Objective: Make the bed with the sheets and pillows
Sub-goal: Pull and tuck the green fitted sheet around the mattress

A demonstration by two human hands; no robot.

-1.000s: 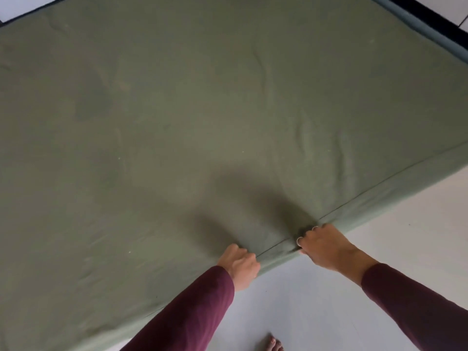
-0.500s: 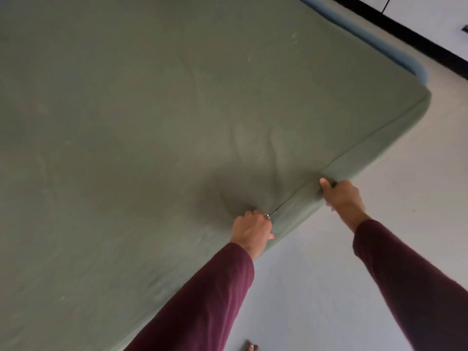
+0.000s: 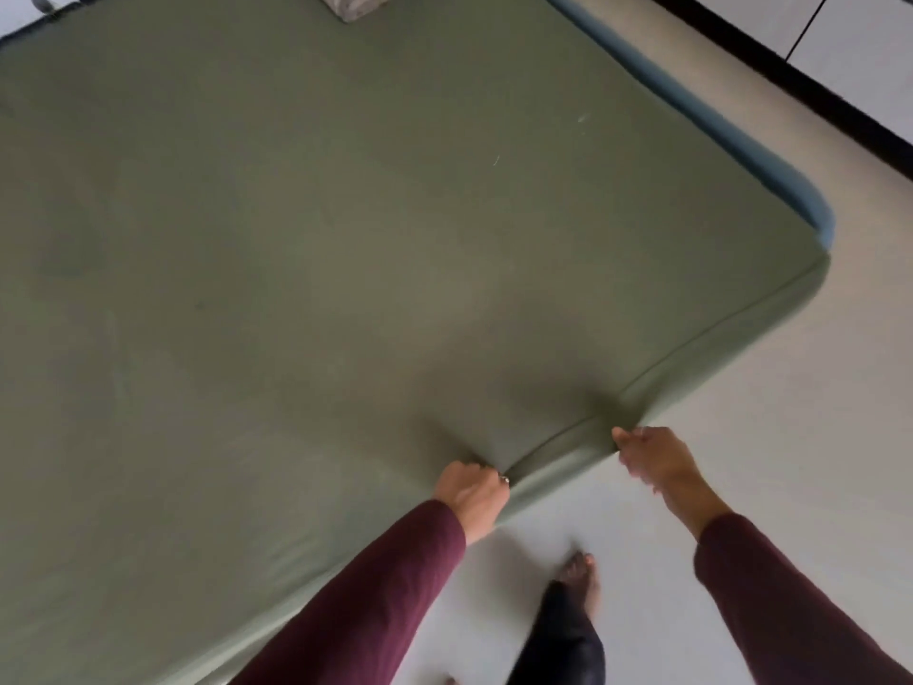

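**Sheet gripped at the near edge of the bed**

The green sheet (image 3: 346, 249) is spread over the bed and folded down over its near edge. There it is gripped by the left hand (image 3: 473, 491), fingers curled into the fabric. It is pinched by the right hand (image 3: 652, 459) nearer the right corner. A blue mattress edge (image 3: 741, 136) is seen along the far side.

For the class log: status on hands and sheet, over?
Left hand and right hand both grip sheet at near edge. Far side uncovered. Nothing in the way.
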